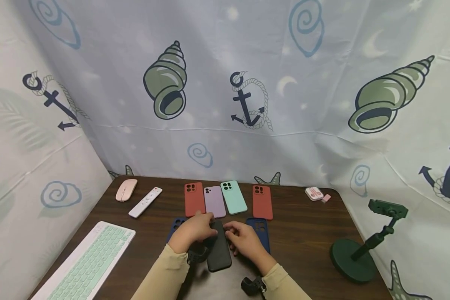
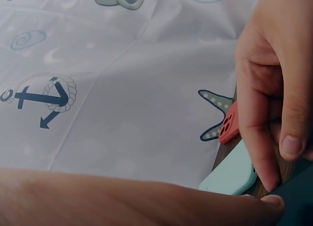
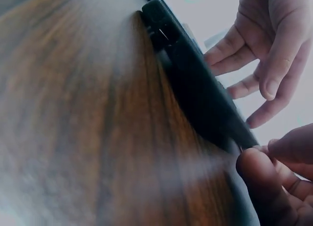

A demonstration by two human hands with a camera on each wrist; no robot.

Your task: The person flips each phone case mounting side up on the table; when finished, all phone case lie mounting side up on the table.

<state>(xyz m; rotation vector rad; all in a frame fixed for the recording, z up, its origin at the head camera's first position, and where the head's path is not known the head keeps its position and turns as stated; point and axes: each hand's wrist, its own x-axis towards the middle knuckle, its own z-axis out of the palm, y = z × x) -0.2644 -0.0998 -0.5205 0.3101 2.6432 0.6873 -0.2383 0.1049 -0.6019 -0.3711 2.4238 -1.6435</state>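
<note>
A black phone (image 1: pixel 219 248) is in the middle of the head view, slanting between both hands. My left hand (image 1: pixel 198 228) reaches over its upper left side, fingertips on the edge. At its upper right side my right hand (image 1: pixel 245 239) has bent fingers at the phone's edge. In the right wrist view the phone (image 3: pixel 195 89) is tilted, with its camera corner off the wood. There the right thumb and finger (image 3: pixel 259 169) pinch its lower end, and the left hand's fingers (image 3: pixel 230 50) lie along the far edge. Two blue phone cases (image 1: pixel 262 233) flank the hands.
Behind the hands lie two red cases (image 1: pixel 194 200), a purple case (image 1: pixel 214 202) and a mint case (image 1: pixel 234 198). On the left are a keyboard (image 1: pixel 93 258), a remote (image 1: pixel 145 203) and a mouse (image 1: pixel 126 190). A green stand (image 1: pixel 354 258) and an earphone box (image 1: pixel 313 193) are right.
</note>
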